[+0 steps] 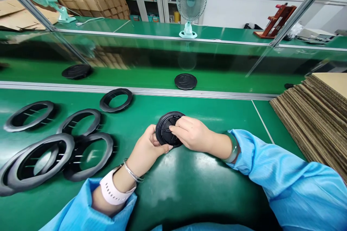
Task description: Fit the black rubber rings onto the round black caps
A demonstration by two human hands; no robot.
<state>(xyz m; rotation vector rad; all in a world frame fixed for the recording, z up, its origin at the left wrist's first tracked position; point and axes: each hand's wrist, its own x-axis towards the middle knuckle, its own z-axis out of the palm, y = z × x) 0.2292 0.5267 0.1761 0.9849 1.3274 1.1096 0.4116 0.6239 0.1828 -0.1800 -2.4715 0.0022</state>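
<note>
My left hand [148, 146] grips the lower left rim of a round black plastic part [164, 133], holding it tilted above the green table. Over the part's face, my right hand [192, 133] has its fingers pinched together near the centre. Whether those fingertips hold a small piece or only press on the part is hidden. To the left lie several black plastic rings, among them a small ring [116, 100] near the metal rail and a larger ring [90, 157] closest to my left hand.
Past the metal rail [151, 90], a black disc [185, 81] and another black round part [77, 71] lie on the green belt. Stacked cardboard sheets [311, 115] stand at the right. A fan [191, 3] is on the far bench, behind a clear panel.
</note>
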